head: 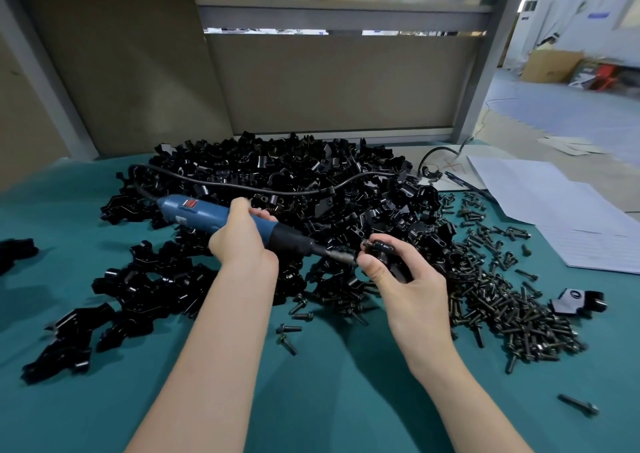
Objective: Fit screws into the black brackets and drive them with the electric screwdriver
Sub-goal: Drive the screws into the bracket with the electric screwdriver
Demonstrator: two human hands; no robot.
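**Screwdriver tip at a bracket held in front of the heap**

A large heap (311, 182) of black brackets covers the middle of the teal counter (311, 393). Both hands are raised over the heap's near edge.

The left hand (242, 241) is wrapped around the blue body of the screwdriver (207, 215), with the fingers curled over its top. The tool lies nearly level. Its rear end points to the heap's left side and its black nose slants down to the right. Its cord (277, 189) runs from the rear end and trails across the top of the heap to the heap's right.

The right hand (405, 272) grasps a single bracket (384, 250), with the thumb below it and the fingers curled over it. The metal bit (341, 256) reaches the bracket's left end just above the thumb. Blur hides whether the bit is seated in a screw there.

Loose dark screws (502, 307) lie in a thick spread along the heap's right side. A few strays sit in front of the heap, between the two forearms. One lone screw (578, 405) lies well apart, to the heap's near right.

White papers (554, 203) lie to the right of the heap, beyond the screws. A small black-and-white part (576, 302) sits at the screws' outer edge. Another black piece (15, 251) lies well to the heap's left, by the frame edge. A beige partition (329, 82) stands behind the heap.
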